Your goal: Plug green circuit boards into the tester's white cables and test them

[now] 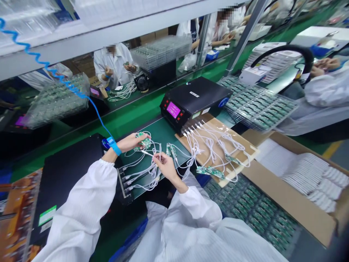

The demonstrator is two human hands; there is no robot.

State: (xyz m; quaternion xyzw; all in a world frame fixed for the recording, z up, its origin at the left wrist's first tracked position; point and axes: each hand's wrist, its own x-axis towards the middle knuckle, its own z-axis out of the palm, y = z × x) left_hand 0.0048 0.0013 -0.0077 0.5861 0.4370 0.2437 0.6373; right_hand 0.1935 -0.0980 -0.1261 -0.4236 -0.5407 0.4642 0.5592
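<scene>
My left hand (pixel 134 142), with a blue strap round its wrist, holds a green circuit board (pixel 144 142). Pinched in the fingers of my right hand (pixel 165 166) is a white cable (pixel 148 153), whose tip reaches toward the lower edge of that board; whether it is plugged in cannot be made out. Bundled white cables (pixel 152 174) lie under both hands and run to a black box (pixel 73 167) on the left. Another green board (pixel 171 151) rests on the mat, right of my right hand.
A black tester (pixel 196 98) with a purple screen feeds cables over a brown board (pixel 215 142). Trays of boards (pixel 256 103) stand behind it; more trays (pixel 253 207) lie at lower right beside a cardboard box (pixel 289 196). A blue coiled cord (pixel 62 78) hangs at left. Other people work beyond.
</scene>
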